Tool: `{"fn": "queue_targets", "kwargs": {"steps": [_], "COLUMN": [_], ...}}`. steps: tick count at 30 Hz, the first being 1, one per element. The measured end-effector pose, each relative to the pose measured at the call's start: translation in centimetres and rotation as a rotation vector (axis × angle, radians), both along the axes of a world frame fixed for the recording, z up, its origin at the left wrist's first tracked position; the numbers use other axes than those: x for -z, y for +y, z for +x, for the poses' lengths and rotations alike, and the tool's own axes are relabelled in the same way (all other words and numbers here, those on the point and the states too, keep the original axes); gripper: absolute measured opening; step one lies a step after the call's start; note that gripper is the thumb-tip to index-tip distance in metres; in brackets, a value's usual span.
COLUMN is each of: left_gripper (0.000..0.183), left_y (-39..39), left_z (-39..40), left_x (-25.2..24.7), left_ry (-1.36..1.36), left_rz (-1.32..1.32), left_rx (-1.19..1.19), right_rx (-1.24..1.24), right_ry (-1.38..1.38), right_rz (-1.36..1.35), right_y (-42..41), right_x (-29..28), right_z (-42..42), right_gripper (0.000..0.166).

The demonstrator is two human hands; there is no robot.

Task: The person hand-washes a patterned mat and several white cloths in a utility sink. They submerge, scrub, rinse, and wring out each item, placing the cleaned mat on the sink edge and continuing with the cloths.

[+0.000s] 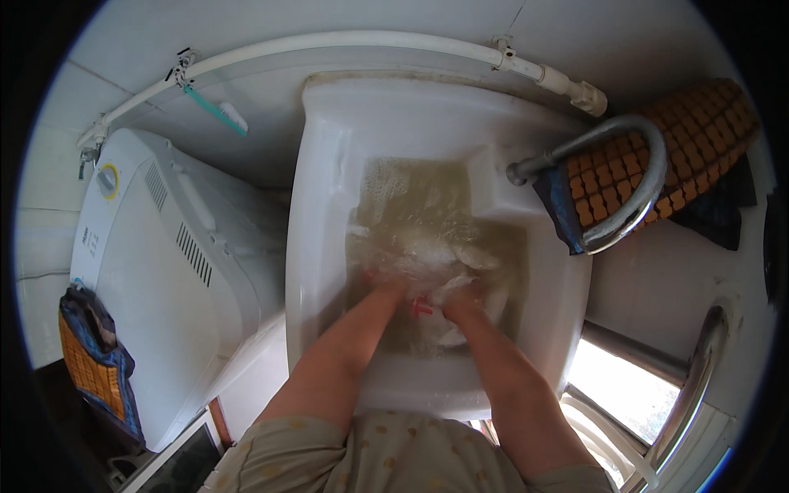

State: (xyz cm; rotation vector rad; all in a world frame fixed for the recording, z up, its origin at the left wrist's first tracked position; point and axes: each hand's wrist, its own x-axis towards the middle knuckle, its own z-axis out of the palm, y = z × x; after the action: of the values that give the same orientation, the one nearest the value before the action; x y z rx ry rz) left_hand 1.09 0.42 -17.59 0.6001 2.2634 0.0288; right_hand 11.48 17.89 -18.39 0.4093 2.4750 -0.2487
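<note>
Murky, stirred water fills the basin of a white sink (394,117). A pale wet cloth (478,256) with red markings (421,305) lies in it, partly under the surface. Both my arms reach down into the water. My left hand (394,285) is beneath churning water beside the cloth, its fingers hidden. To its right, my right hand (463,303) is at the surface against the cloth, where a fold rises just beyond it. Water and cloth cover its fingers, so its grip cannot be made out.
A curved metal faucet (656,166) arches over the right rim, in front of a wooden-bead mat (696,142). Left of the sink stands a white washing machine (166,277) with a folded mat (92,363) on its edge. A green-handled brush (216,111) hangs from a white pipe (345,40).
</note>
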Motion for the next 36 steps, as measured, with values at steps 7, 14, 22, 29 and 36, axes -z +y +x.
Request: {"fn": "queue_targets", "kwargs": {"steps": [7,14,22,29,36], "left_gripper": [0.06,0.067,0.05,0.08,0.098], "left_y": [1.1,7.9,5.7,-3.8,-0.3], "left_z": [0.6,8.4,-0.4,-1.0,1.5], "left_x": [-2.1,-15.0,-14.8,-14.8,-8.4], "left_ry": [-0.373,0.146,0.038,0.443,0.351], "left_rz": [0.923,1.057,0.559,0.076,0.176], "left_rx": [-0.669,-0.3,-0.494,-0.152,0.072], "right_rx": [1.118,1.323,1.118,0.61,-0.174], "right_ry": [0.191,0.43,0.513,0.875,0.105], "right_rz": [-0.934,-2.103,-1.285,-0.497,-0.03], "right_y": [4.4,7.4,5.4,8.8,-1.3], "right_x": [-2.6,2.9,-7.6,-13.3,-10.7], "right_z": [-0.4,2.2,2.4,2.9,-0.6], "right_gripper": [0.052,0.049,0.048,0.06,0.092]}}
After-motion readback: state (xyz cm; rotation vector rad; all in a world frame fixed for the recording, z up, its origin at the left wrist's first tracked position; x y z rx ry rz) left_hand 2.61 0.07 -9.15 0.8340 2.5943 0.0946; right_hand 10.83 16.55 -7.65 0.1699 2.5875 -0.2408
